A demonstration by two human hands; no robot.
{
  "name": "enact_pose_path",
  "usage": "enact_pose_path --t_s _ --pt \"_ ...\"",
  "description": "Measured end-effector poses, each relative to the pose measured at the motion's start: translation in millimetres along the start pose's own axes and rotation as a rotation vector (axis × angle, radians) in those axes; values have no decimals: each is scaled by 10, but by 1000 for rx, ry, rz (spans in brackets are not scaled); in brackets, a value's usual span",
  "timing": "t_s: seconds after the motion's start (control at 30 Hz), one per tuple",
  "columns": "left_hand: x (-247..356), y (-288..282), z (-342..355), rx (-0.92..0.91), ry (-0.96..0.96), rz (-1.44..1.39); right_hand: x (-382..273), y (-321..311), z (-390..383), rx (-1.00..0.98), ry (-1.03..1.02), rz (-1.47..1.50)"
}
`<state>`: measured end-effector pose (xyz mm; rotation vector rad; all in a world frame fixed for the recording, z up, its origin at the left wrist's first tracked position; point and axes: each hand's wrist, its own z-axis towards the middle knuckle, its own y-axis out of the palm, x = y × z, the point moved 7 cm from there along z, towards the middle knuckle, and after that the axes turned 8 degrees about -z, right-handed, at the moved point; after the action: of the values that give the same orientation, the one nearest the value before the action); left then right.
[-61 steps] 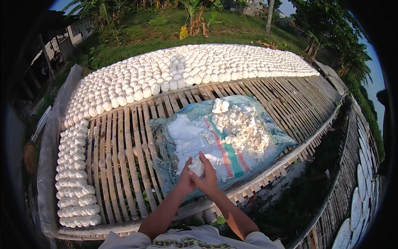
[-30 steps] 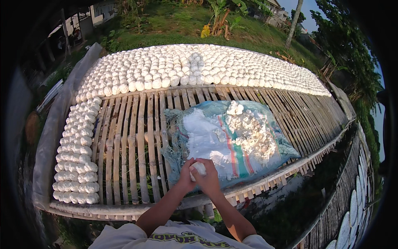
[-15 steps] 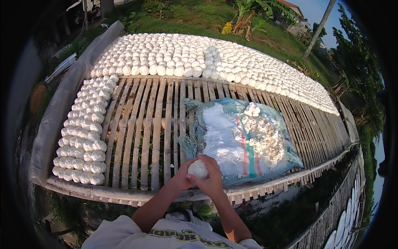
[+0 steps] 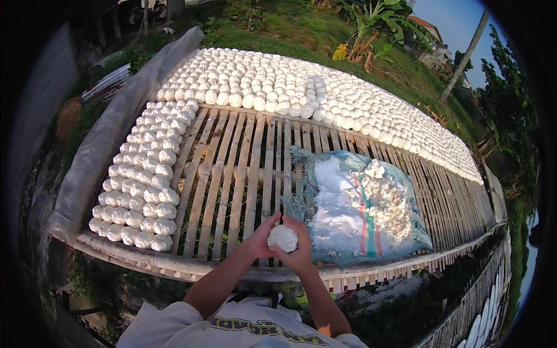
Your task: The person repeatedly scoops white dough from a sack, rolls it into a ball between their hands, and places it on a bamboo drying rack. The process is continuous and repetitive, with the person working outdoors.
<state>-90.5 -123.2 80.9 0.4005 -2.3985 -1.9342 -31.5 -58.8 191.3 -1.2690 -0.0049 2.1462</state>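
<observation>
Head view, sunlit bamboo-slat rack [image 4: 254, 168] outdoors, grass [image 4: 284, 37] beyond, hands [image 4: 301, 248] cupped around white ball [image 4: 283, 238]

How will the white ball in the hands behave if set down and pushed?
The white ball looks apt to roll, being rounded. It may crumble if squeezed: its surface looks uneven, and ragged white pieces lie on the sack.

Open lane left, obstruction right

From the left hand [image 4: 259, 238], bare bamboo slats [image 4: 255, 168] leave passage to the near-left block of white balls [image 4: 139, 180]. Beside the right hand [image 4: 300, 248], the sack [image 4: 336, 229] and its crumbly heap [image 4: 387, 204] obstruct; packed rows [image 4: 261, 81] bar the far side.
</observation>
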Motion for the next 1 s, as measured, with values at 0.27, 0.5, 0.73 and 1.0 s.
enact_pose_path --t_s 0.27,0.5,0.73,1.0 --pt "211 68 -507 122 363 90 -159 406 -132 6 127 -148" --pt "210 49 -615 131 398 -77 42 595 -93 -52 453 125" --pt "329 -54 -579 126 169 167 -313 574 40 -89 91 -153" --pt "220 -198 -377 219 378 66 33 535 -83 146 335 14"
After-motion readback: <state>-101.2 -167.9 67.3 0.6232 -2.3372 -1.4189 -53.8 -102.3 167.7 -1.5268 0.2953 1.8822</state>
